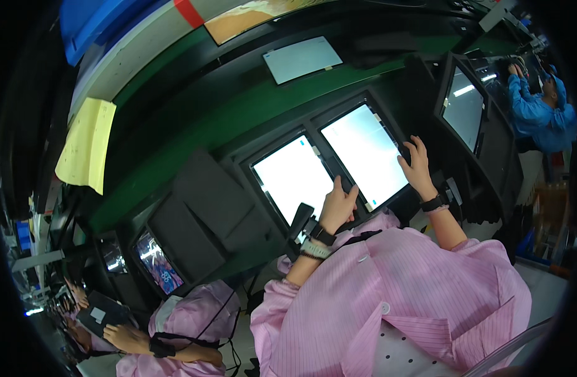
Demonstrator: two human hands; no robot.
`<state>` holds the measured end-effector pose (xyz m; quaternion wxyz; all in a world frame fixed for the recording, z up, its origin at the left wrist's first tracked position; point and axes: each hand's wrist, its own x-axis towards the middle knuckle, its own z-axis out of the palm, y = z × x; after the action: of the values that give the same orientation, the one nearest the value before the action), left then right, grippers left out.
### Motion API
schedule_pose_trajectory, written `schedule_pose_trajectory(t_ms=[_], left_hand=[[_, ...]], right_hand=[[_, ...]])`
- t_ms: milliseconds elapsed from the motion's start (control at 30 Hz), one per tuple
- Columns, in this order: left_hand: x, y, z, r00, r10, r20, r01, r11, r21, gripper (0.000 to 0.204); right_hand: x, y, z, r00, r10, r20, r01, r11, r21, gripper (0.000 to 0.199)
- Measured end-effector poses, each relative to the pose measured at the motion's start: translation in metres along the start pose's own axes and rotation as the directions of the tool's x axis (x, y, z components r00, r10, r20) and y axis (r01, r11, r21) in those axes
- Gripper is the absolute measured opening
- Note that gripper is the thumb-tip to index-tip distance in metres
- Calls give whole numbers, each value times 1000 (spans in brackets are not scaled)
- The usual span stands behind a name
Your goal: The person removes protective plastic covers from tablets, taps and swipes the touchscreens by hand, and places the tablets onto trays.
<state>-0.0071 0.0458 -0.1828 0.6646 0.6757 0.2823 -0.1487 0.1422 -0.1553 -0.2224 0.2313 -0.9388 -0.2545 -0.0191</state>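
Observation:
Two tablets with bright white screens lie side by side in a black tray (320, 141) before me. My left hand (340, 206) is over the lower part of the gap between them, next to the left tablet (291, 176); its index finger and thumb stand apart, the other fingers are partly hidden, and nothing shows in it. At the right edge of the right tablet (367, 154), my right hand (417, 169) has its fingers spread and slightly bent. Whether the fingertips touch the tablet or the tray rim, I cannot tell. Black bands circle both wrists.
Another lit tablet (303, 60) lies beyond on the green bench top (238, 116). To the right, a tablet (464, 107) sits tilted in a black holder. Black foam trays (210, 195) and a tablet with a coloured screen (158, 264) are at left, near a co-worker's hand (126, 339).

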Motion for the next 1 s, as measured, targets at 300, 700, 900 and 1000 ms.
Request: schedule_pose_trajectory(t_ms=[300, 700, 900, 1000], left_hand=[[40, 5, 1, 944, -56, 325, 296, 580, -759, 22], [35, 30, 41, 975, 223, 27, -152, 746, -648, 15], [-33, 35, 2, 910, 388, 149, -228, 766, -601, 31], [-53, 41, -15, 922, 388, 12, -327, 793, -514, 27]], right_hand=[[-6, 4, -8, 979, 138, 152, -168, 963, 210, 51], [31, -14, -21, 985, 170, -41, -138, 897, 419, 48], [52, -74, -76, 950, 241, 200, -310, 625, 716, 36], [45, -104, -85, 983, 162, 84, -162, 567, 808, 33]])
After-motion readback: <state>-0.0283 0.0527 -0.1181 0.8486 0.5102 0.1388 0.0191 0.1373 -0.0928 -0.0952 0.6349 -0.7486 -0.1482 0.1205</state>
